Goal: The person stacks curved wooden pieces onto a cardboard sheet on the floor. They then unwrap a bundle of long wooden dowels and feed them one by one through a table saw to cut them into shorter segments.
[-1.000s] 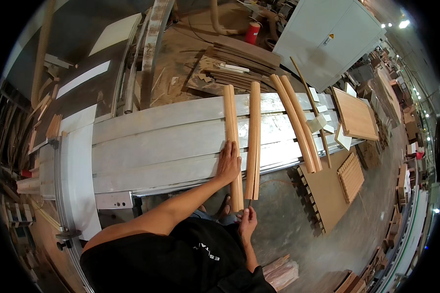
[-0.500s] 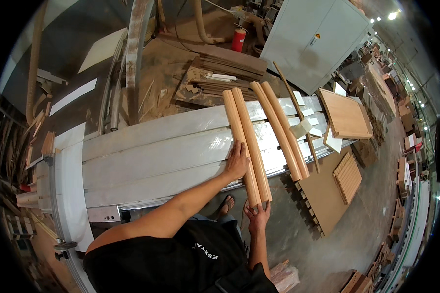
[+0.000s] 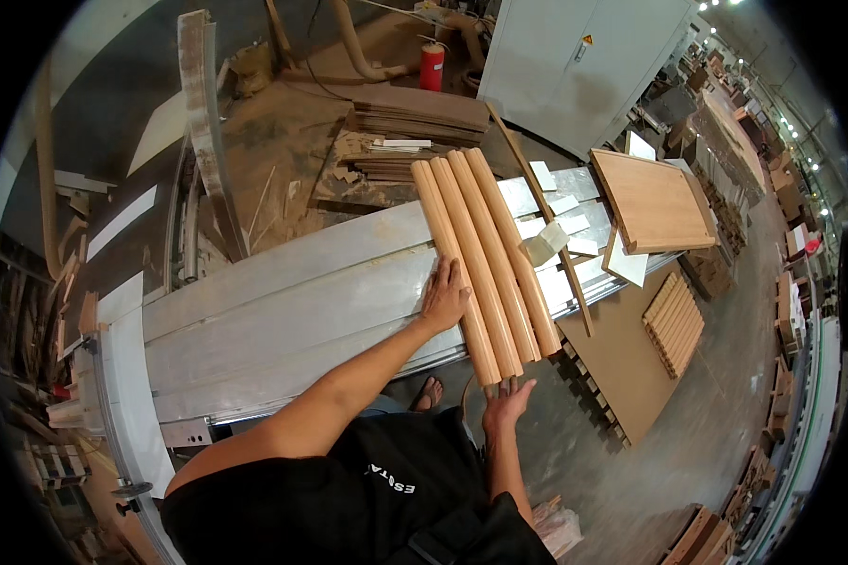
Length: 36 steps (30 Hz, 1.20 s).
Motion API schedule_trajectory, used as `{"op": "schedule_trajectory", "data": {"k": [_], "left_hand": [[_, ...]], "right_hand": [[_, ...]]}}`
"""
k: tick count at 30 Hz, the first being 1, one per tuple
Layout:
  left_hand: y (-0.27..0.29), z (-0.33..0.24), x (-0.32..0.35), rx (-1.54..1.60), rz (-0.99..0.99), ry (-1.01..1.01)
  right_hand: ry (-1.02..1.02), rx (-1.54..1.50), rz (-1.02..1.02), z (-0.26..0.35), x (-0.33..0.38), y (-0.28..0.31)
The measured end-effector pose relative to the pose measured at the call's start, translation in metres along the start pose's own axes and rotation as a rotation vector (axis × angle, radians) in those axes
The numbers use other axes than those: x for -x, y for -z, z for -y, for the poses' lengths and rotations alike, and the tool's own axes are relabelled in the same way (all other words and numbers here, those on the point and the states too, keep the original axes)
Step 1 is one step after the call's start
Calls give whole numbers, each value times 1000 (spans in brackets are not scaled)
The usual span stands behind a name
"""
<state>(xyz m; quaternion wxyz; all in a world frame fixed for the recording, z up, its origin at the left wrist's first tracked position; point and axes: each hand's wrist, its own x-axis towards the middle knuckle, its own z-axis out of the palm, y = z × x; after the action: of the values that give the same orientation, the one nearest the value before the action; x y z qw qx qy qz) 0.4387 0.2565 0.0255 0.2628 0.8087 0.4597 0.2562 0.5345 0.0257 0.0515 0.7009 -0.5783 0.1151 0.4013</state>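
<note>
Several long rounded wooden poles (image 3: 485,259) lie side by side across the grey metal table (image 3: 292,292), with their near ends sticking out past its front edge. My left hand (image 3: 445,297) rests on the left side of the leftmost pole, fingers stretched along it and not wrapped round it. At the near ends, my right hand (image 3: 507,403) has its fingertips against the pole ends, with the thumb spread out to the right. The near ends are not level: the two right poles end farther back than the two left ones.
Right of the poles lie a thin wooden strip (image 3: 546,207), pale blocks (image 3: 565,224) and a framed wooden panel (image 3: 652,202). A brown board (image 3: 622,367) bears a ribbed stack of wood (image 3: 674,325). Behind stand a grey cabinet (image 3: 575,85) and a red extinguisher (image 3: 432,66).
The left pair of poles has moved right and now lies against the other pair. My right hand has loosened from the near ends, its thumb now spread. The view has shifted slightly.
</note>
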Motion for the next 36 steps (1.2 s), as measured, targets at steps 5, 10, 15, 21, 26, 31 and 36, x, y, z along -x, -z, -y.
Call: {"op": "schedule_trajectory", "data": {"k": [5,10,15,21,26,31,36], "left_hand": [[-1,-7,-4,-42,1,28],[-5,-6,-12,-56,-1,47],[-5,-8,-24,-74,1,101],[5,-17,-17,-71,18,202],[-3,-35,12,-59,83,243],[-7,-39,19,-7,111,249],[-4,-41,18,-68,161,267]], "right_hand": [[-3,-273,41,17,-33,-41],[46,-233,61,25,-29,-57],[150,-133,-153,29,-46,-53],[802,766,47,92,-100,-33],[941,1489,373,121,-129,-91],[951,1536,478,116,-171,-92],[1062,1448,535,105,-184,-95]]}}
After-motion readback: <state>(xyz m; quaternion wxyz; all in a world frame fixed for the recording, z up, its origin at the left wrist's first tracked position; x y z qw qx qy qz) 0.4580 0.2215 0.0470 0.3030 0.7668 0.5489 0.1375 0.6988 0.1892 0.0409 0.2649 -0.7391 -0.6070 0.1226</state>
